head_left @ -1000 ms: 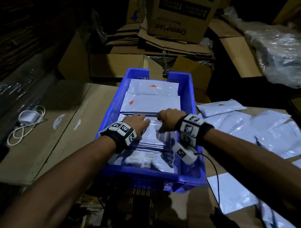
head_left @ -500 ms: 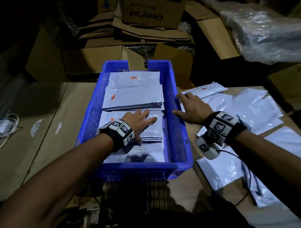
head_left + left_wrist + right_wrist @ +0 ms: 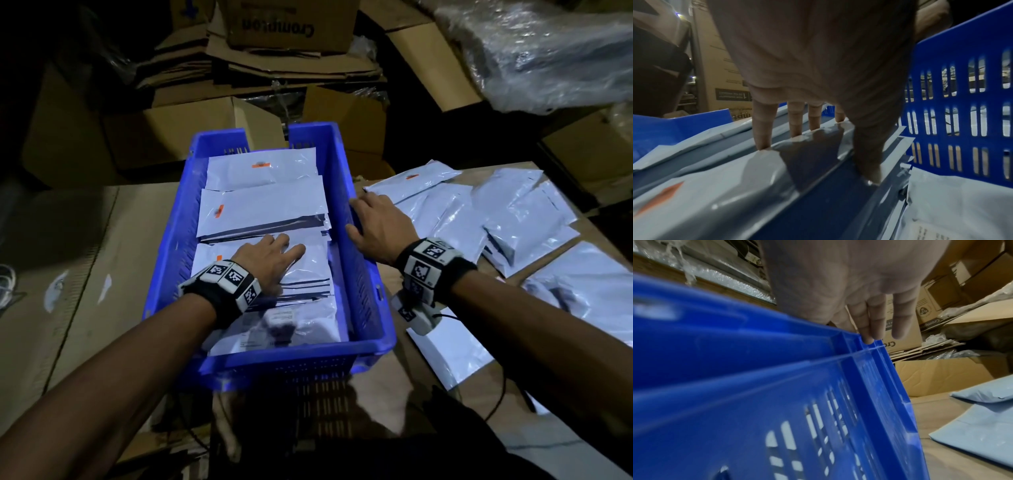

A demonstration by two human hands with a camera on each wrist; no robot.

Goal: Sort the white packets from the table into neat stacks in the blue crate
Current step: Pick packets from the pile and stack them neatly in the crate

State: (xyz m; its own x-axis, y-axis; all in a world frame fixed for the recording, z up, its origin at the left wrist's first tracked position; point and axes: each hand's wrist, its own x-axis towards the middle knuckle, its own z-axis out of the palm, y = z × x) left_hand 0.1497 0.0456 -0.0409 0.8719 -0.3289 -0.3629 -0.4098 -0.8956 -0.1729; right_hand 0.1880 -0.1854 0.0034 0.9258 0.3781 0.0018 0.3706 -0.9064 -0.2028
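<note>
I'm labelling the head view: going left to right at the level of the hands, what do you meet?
Cardboard table top → blue crate left wall → left hand on packet stack → right hand → loose white packets.

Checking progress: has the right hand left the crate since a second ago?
Yes. The right hand has gone rightward out of the blue crate, from the packet stack to the right rim, towards the loose packets.

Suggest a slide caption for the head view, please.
Left hand flat on packets in blue crate; right hand at its rim.
</note>
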